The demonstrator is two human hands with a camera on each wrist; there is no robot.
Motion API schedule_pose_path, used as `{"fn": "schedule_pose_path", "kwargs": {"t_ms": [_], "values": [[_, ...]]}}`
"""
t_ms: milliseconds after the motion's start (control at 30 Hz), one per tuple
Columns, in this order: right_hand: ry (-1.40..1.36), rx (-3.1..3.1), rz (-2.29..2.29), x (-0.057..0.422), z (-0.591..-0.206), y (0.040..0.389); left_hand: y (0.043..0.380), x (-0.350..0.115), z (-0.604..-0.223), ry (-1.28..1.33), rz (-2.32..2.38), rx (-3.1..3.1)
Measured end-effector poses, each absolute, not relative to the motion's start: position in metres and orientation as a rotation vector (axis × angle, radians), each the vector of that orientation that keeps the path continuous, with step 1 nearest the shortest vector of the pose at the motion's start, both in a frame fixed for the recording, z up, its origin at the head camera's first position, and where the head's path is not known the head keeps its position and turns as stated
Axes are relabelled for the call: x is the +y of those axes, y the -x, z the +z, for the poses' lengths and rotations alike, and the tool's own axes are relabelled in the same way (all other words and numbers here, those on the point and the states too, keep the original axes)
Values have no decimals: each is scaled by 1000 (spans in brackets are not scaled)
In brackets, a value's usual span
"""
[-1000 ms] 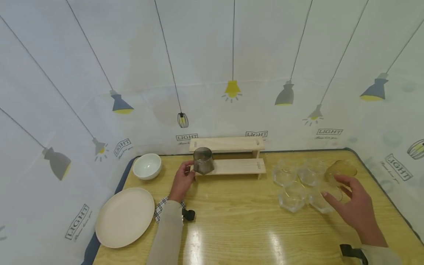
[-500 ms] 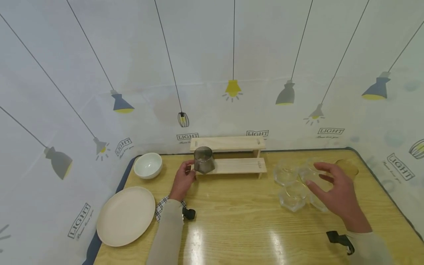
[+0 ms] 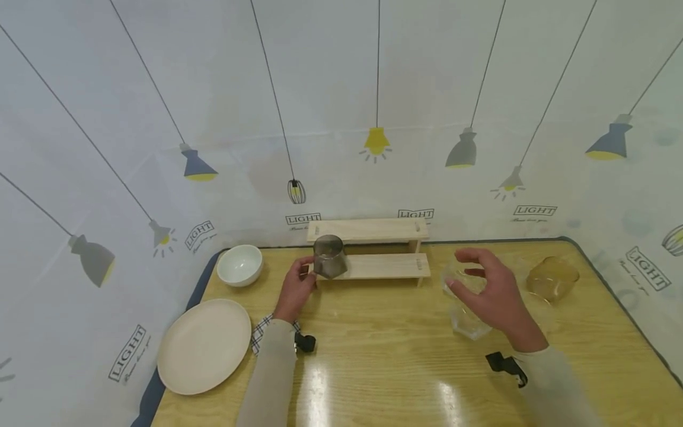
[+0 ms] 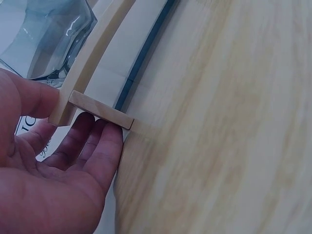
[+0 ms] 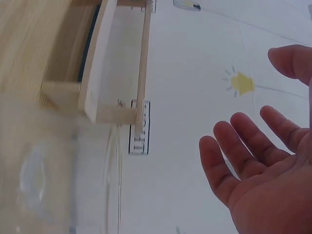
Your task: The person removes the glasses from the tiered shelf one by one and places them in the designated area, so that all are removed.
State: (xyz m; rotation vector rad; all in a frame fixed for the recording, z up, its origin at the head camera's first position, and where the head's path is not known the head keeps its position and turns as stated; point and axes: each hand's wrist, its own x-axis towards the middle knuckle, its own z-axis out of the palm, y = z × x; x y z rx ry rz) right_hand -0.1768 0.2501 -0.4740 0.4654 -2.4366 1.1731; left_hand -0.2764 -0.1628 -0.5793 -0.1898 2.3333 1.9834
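In the head view, my left hand [image 3: 295,289] is at the left end of a two-step wooden rack [image 3: 373,267]. The left wrist view shows its thumb on the step's edge and its fingers against the short leg [image 4: 102,110], gripping that end. A smoky grey glass [image 3: 329,261] stands on the lower step beside this hand. My right hand [image 3: 493,290] is held over the clear glasses [image 3: 471,320], thumb and fingers apart, and it partly hides them. In the right wrist view, nothing lies between its fingers [image 5: 243,141]. An amber glass [image 3: 552,279] is to its right.
A white bowl [image 3: 240,265] and a large cream plate [image 3: 205,347] are on the left of the wooden table [image 3: 379,350]. A checked cloth [image 3: 261,334] is partly under the left forearm. The lamp-print backdrop [image 3: 341,118] rises behind the table.
My right hand has moved left across the clear glasses, from near the amber glass, which shows more fully now. My left hand and the grey glass have stayed put.
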Motion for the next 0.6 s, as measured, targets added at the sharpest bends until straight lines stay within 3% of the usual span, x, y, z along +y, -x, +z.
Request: {"fn": "schedule_pose_path", "kwargs": {"t_ms": [600], "values": [[-649,-2517,1272,141,-490,220,280,-162,-584,214,1999,2334]]}}
